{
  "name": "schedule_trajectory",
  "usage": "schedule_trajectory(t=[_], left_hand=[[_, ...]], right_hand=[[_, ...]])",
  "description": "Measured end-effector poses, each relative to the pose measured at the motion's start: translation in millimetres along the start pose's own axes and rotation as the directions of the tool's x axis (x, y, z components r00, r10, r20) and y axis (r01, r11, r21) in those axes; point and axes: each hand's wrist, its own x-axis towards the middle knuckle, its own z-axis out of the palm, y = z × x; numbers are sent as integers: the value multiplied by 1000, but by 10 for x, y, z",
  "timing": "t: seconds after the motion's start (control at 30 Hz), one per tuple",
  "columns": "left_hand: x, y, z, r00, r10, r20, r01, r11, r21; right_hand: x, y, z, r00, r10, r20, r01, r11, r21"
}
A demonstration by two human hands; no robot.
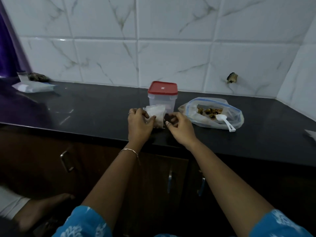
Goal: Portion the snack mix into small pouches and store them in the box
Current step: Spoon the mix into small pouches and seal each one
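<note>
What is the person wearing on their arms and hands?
Both arms are bare from above the elbow down, with short blue sleeves printed in white. The left hand has a thin ring on one finger, and a slim metal bracelet circles its wrist. The right hand shows no jewellery.

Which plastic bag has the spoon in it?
The big clear zip bag with the blue strip, lying open right of the red-lidded box. A white plastic spoon rests in it; the small clear pouch in the hands has none.
</note>
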Motion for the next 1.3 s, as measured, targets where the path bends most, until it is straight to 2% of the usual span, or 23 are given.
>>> schedule_trajectory(t=[0.1, 0.17, 0.37, 0.5, 0.67, 0.8, 0.87, 1.0, 1.1, 1.23, 1.3], left_hand=[[-159, 119, 44, 993, 112, -38, -105, 985, 135], [-261, 270, 141, 980, 192, -43, -182, 969, 168], [-560, 1031, 731, 936, 349, 40, -347, 936, -52], [-790, 1494, 1160, 902, 417, 111, -394, 901, -182], [-1001, 2000, 1661, 871, 412, 266, -301, 877, -373], [-1048, 2182, 2038, 749, 386, 539, -178, 900, -397], [-1009, 2210, 2172, 697, 357, 622, -144, 919, -366], [-899, 2186, 2302, 665, 302, 683, -87, 940, -331], [-862, 2182, 2360, 662, 273, 698, -63, 948, -311], [-858, 2199, 2387, 657, 263, 706, -77, 956, -284], [-861, 2203, 2392, 663, 259, 702, -73, 956, -284]], right_hand=[[-168, 5, -266, 997, -44, -68, 46, 999, 30], [-247, 41, -514, 988, -57, -140, 60, 998, 17], [-528, 499, -1571, 930, 41, -365, -84, 991, -104], [-774, 961, -2189, 892, 138, -431, -230, 959, -167], [-1096, 1502, -2840, 807, 252, -535, -448, 851, -275], [-1170, 1741, -3119, 763, 318, -562, -534, 800, -273], [-1165, 1823, -3205, 761, 315, -567, -542, 789, -290], [-1096, 1981, -3323, 787, 301, -538, -541, 756, -368], [-1018, 2077, -3360, 811, 322, -488, -554, 691, -464], [-904, 2134, -3357, 775, 351, -525, -620, 581, -527], [-884, 2145, -3349, 763, 325, -559, -631, 563, -534]])
